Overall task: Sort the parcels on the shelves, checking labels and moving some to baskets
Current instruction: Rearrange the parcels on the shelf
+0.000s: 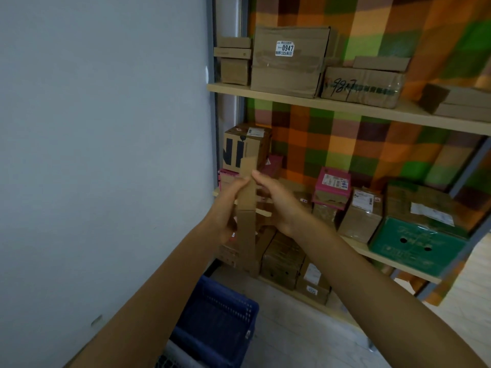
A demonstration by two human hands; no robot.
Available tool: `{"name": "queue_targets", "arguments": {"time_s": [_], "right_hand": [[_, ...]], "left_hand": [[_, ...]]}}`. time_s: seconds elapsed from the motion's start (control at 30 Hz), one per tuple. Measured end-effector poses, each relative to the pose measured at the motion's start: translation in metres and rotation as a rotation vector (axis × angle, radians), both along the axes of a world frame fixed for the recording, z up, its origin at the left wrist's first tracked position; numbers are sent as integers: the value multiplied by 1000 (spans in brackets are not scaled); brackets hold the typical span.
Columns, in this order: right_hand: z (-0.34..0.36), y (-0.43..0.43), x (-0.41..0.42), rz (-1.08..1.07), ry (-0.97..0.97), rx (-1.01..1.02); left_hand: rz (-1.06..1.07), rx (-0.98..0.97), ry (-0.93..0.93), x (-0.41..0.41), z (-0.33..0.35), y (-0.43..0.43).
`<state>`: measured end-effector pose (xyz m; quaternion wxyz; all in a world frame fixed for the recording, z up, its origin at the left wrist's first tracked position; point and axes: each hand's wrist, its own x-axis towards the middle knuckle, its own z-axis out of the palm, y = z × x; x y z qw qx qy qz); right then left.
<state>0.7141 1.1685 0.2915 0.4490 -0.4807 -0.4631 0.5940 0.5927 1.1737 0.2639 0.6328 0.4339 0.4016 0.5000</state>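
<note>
Two hands hold one flat parcel [247,227] upright and edge-on to the camera, in the air just in front of the left end of the shelves. It is a thin brown cardboard piece, and no label shows on the narrow edge facing us. The left hand [228,211] wraps its left face, thumb up along the near edge and fingers curled round it. The right hand [277,201] lies against the right face with its fingers nearly straight, pressing rather than gripping.

Behind the parcel a box with bold black letters [239,152] tops a stack at the far left of the middle shelf [393,262]. Further right sit a pink box [332,187] and a green box [417,245]. On the upper shelf [292,98] a large carton [287,70] carries a white sticker reading 0947. Near and low on the left, against the pale wall [106,155], stands a blue basket [223,312].

The risk, as I judge it, lies in the hold: only one hand truly grips, so if the right palm eases off while the parcel is turned to find its label, the smooth card could slide down. It might then miss the basket, which sits left of the parcel rather than right under it. Swinging the tall parcel also brings its top close to the lettered box, and a knock could topple that stack.
</note>
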Motion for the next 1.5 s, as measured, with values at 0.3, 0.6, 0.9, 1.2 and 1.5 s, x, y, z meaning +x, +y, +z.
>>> {"name": "queue_targets", "arguments": {"time_s": [0.3, 0.6, 0.9, 1.2, 1.5], "right_hand": [[2, 0, 6, -68, -42, 169], [-2, 2, 9, -83, -31, 298], [-3, 4, 9, -157, 172, 213], [-10, 6, -5, -185, 378, 103], [-21, 7, -2, -148, 459, 29]], "left_hand": [[7, 101, 58, 4, -10, 0], [4, 302, 172, 2, -12, 0], [143, 257, 83, -1, 24, 3], [99, 442, 184, 24, 4, -11], [31, 208, 123, 33, -16, -2]]}}
